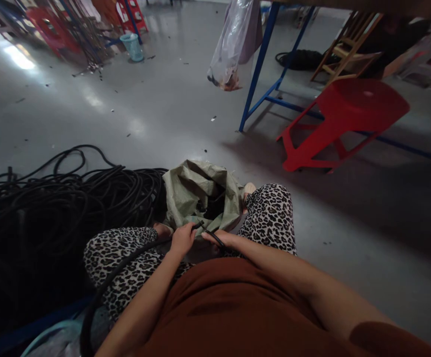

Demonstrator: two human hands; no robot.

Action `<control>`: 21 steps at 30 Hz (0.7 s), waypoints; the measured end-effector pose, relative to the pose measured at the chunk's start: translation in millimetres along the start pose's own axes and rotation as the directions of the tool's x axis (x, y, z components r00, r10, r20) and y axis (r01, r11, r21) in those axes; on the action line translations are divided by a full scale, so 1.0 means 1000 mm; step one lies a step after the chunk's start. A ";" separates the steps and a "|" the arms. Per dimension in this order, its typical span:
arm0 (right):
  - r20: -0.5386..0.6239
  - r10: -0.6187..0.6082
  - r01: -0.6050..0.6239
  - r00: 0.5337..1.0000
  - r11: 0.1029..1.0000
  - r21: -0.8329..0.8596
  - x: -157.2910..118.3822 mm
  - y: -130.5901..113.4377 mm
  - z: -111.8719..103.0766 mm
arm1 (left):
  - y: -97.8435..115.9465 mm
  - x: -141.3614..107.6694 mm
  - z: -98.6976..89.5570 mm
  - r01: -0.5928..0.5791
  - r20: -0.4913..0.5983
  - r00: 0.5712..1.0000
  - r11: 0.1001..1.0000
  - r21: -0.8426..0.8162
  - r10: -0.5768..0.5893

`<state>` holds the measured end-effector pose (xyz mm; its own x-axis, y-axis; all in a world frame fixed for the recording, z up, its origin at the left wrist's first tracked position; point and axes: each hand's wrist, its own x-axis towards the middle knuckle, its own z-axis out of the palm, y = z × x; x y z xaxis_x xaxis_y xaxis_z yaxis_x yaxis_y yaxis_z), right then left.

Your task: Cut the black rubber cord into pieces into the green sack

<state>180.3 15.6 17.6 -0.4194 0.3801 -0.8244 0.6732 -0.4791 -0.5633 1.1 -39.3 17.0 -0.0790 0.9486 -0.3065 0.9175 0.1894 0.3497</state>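
My left hand (183,240) is closed around a thick black cable (113,273), whose short end sticks out toward the middle. The cable runs back over my left thigh and down at the lower left. Close beside it, my right hand (218,238) is closed on a dark, thin-tipped tool (214,237) that looks like scissors or cutters; its tip meets the cable end. Below both hands and between my feet stands an open greenish woven sack (180,191) with dark pieces inside.
A large heap of black cable (119,193) lies on the left. A red stool (362,106) leans at the right by a blue table frame (260,69). A plastic bag (232,54) hangs there. A light-blue basket (132,47) stands farther back.
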 end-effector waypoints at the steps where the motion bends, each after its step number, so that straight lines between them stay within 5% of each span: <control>1: 0.012 -0.005 0.006 1.000 1.000 -0.007 0.001 0.001 0.000 | 0.000 0.000 0.000 -0.002 -0.002 1.000 1.000 0.001 0.002; 21: 0.044 -0.002 0.003 0.999 1.000 -0.014 0.007 0.005 0.000 | 0.000 -0.001 0.000 -0.038 0.016 0.999 0.999 -0.017 0.038</control>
<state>180.9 15.3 8.9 -0.4471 0.3459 -0.8249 0.6802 -0.4673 -0.5647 1.3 -40.0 17.0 -0.0379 0.9509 -0.3072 0.9131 0.1579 0.3760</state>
